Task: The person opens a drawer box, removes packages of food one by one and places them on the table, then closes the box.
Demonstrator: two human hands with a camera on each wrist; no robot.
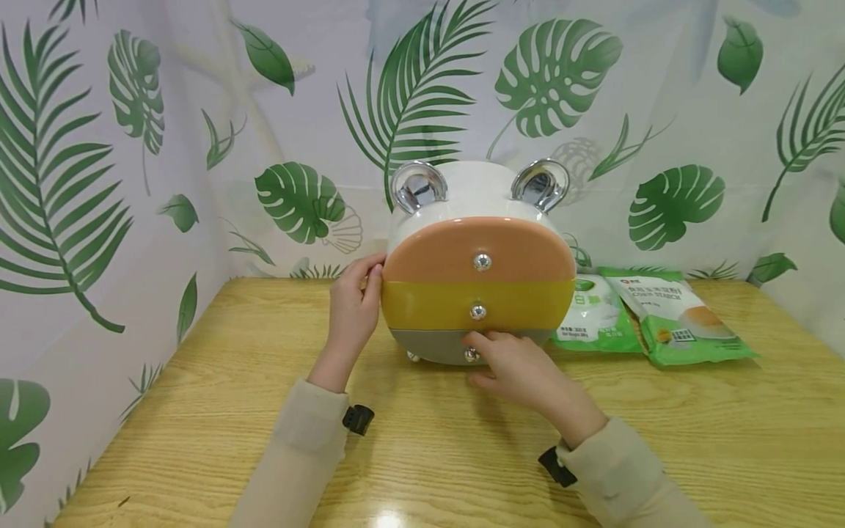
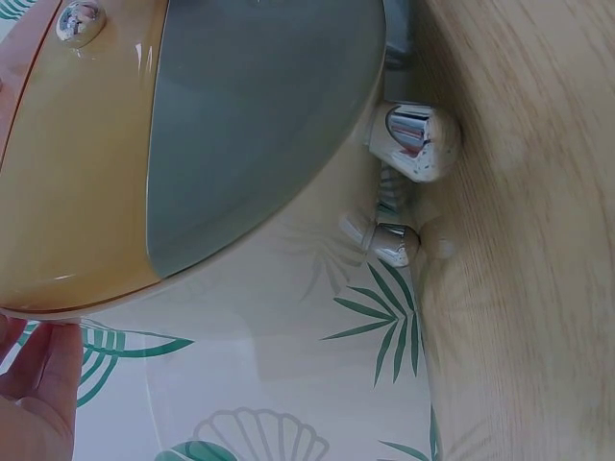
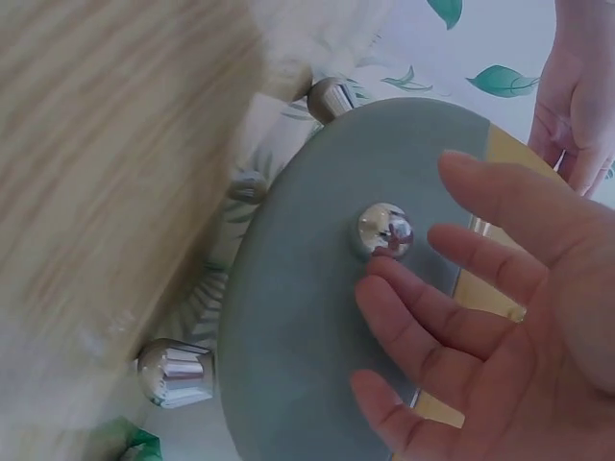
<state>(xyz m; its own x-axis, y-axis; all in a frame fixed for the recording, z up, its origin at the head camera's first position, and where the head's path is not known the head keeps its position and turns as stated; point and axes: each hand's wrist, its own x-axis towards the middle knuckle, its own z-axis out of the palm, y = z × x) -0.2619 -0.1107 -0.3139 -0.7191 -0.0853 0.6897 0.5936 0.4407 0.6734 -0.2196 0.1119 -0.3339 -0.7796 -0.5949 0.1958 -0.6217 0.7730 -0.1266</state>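
A rounded white box (image 1: 478, 183) with silver ear-like loops on top stands on small silver feet. Its front has three drawers: an orange one (image 1: 429, 253), a yellow one (image 1: 429, 306) and a grey one (image 1: 429, 345), each with a round silver knob. My left hand (image 1: 356, 301) rests against the box's left side, level with the orange and yellow drawers. In front of the grey drawer is my right hand (image 1: 521, 370), its fingers spread and loosely bent. In the right wrist view its fingertips are right at the grey drawer's knob (image 3: 384, 230), with the thumb apart from it.
Right of the box, two green-and-white packets lie on the wooden table (image 1: 422, 455): a partly hidden one (image 1: 597, 315) and a corn starch bag (image 1: 680, 315). A leaf-patterned cloth (image 1: 297, 125) hangs behind and at the sides.
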